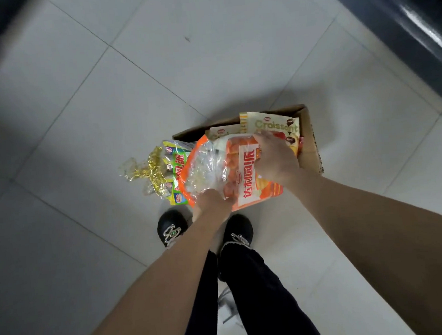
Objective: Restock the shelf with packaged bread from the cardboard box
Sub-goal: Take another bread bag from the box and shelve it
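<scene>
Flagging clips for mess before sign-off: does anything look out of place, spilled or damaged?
One thing: a green bread bag with a gold tie lies outside the cardboard box, at its left side, apparently on the floor. The croissant packs stand inside. Left hand and right hand hold an orange bag. No spill or tear shows.
</scene>
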